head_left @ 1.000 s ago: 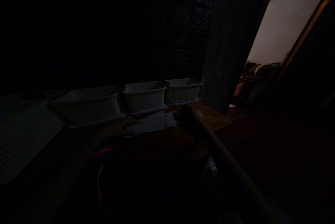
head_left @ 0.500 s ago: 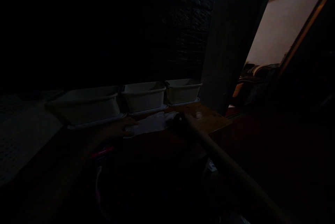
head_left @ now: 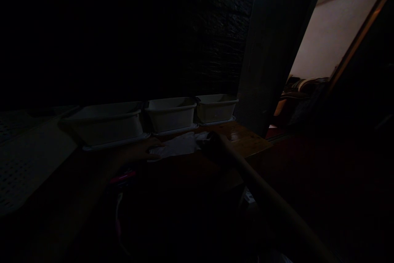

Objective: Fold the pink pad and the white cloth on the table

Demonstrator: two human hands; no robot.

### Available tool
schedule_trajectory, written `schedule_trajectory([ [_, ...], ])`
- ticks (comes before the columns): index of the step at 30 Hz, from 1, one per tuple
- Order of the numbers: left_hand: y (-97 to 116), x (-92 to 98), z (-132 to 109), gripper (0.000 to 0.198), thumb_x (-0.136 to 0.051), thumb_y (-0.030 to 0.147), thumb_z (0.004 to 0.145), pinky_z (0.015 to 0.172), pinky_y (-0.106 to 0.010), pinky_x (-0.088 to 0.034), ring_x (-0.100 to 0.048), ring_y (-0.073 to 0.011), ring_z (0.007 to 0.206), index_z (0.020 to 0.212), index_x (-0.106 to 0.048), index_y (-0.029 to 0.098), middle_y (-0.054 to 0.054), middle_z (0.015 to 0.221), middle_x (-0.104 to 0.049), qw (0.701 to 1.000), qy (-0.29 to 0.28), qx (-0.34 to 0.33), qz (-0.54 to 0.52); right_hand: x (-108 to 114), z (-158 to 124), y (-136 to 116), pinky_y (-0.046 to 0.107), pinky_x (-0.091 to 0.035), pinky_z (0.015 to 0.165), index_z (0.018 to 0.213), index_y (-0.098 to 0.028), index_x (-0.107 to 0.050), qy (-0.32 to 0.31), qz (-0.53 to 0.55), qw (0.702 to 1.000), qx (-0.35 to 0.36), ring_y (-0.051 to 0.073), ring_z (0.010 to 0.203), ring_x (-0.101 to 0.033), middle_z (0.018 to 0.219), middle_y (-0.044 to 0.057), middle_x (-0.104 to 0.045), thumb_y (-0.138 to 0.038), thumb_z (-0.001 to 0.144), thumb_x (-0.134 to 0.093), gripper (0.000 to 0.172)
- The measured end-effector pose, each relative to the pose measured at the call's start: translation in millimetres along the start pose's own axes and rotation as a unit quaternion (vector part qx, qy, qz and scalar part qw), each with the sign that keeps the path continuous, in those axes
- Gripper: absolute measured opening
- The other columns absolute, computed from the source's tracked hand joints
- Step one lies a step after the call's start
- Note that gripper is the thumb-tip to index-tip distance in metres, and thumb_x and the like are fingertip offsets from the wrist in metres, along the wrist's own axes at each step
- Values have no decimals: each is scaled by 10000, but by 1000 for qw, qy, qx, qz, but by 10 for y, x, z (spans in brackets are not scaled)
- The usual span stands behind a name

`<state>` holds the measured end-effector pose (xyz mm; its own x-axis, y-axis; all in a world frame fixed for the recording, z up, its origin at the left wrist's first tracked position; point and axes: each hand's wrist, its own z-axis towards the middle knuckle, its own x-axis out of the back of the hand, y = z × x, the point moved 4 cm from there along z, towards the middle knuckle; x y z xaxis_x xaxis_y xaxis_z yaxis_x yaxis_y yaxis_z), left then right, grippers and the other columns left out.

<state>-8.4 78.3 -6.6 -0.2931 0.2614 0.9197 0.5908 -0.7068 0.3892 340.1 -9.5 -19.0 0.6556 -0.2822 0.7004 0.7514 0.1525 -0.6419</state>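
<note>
In dim light, a crumpled white cloth (head_left: 178,145) lies across the wooden table (head_left: 250,142). My left hand (head_left: 150,149) rests at the cloth's left end, its fingers apart and touching the edge. At the other end, my right hand (head_left: 218,145) is closed with bunched cloth at its fingertips. Darkness hides most of its fingers.
Three pale rectangular tubs, a left one (head_left: 107,123), a middle one (head_left: 172,115) and a right one (head_left: 217,109), stand on trays along the dark wall. A pink object (head_left: 123,177) with a cable lies near my left forearm. A perforated pale basket (head_left: 33,156) is at left.
The view has shifted slightly, so things sit a little lower and further right. My right hand has turned a little at the cloth's end. My left hand stays at the other end.
</note>
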Motion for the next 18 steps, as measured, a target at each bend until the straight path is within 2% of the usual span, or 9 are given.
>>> schedule_trajectory([
  [4, -15, -4, 3, 570, -659, 525, 845, 1089, -390, -421, -536, -283, 1305, 1341, -595, 252, -83, 1443, -564, 1000, -1, 6, 0, -56, 22, 59, 195, -335, 566, 1058, -164, -640, 10, 52, 998, -18, 122, 720, -598, 948, 87, -708, -487, 762, -747, 451],
  [7, -46, -10, 5, 568, -660, 521, 845, 1082, -394, -427, -536, -285, 1308, 1348, -591, 267, -82, 1455, -556, 1000, 1, 8, -1, -73, 60, 123, 195, -371, 581, 1053, -155, -596, 18, 138, 990, -20, 123, 724, -586, 897, 76, -688, -437, 784, -710, 406],
  [11, -54, -15, -4, 588, -659, 514, 851, 1091, -393, -424, -525, -286, 1319, 1375, -566, 264, -84, 1473, -531, 1000, -5, 18, -10, -30, 90, 174, 214, -432, 626, 1029, -147, -557, 22, 216, 976, 1, 140, 765, -603, 899, 63, -661, -387, 725, -728, 423],
  [14, -23, -12, -15, 582, -658, 520, 860, 1114, -391, -401, -510, -283, 1333, 1374, -566, 261, -80, 1476, -522, 1000, -5, 5, -5, -5, 80, 172, 215, -446, 628, 1045, -141, -553, 24, 220, 975, 15, 137, 767, -611, 923, 64, -664, -337, 683, -758, 460],
  [18, -5, -7, -23, 572, -648, 531, 863, 1106, -397, -408, -522, -287, 1320, 1364, -571, 268, -75, 1463, -537, 1000, 0, 3, -5, -8, 54, 142, 195, -428, 622, 1044, -131, -599, 55, 148, 987, 25, 116, 739, -601, 921, 77, -695, -246, 697, -761, 400],
])
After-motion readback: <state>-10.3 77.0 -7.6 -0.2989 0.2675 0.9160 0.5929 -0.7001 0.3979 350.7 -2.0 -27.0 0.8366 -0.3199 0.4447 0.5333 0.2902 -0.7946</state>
